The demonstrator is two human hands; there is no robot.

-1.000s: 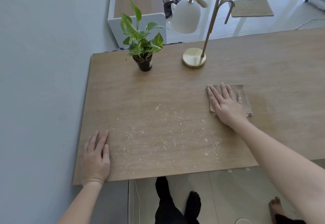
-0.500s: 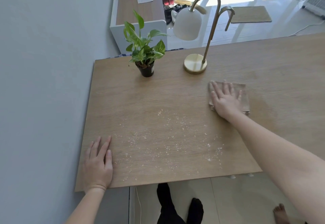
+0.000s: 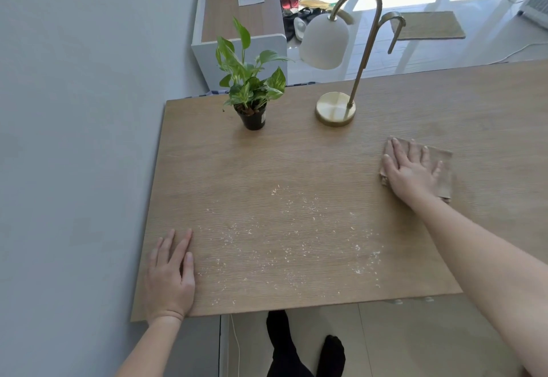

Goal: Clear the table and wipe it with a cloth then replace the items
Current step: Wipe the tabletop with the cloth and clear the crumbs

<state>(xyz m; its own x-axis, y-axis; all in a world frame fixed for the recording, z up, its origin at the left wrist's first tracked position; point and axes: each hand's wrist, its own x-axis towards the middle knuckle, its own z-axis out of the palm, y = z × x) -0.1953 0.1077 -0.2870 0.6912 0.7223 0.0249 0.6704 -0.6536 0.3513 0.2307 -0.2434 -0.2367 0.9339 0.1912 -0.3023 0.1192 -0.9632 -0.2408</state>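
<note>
I see cloth (image 3: 444, 170) slid slightly right under right hand (image 3: 410, 169), fingers flat on it. Left hand (image 3: 170, 276) flat on table (image 3: 296, 154) corner. Crumbs (image 3: 296, 243) mid-table; plant (image 3: 252, 89) and lamp (image 3: 335, 108) at far edge.

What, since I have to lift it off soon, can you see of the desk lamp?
The lamp stands upright near the table's far edge, right of the potted plant and apart from it. Round brass-looking base, thin stem arching over to a white dome shade hanging mouth down, plus a short side hook. No hand touches it.
</note>
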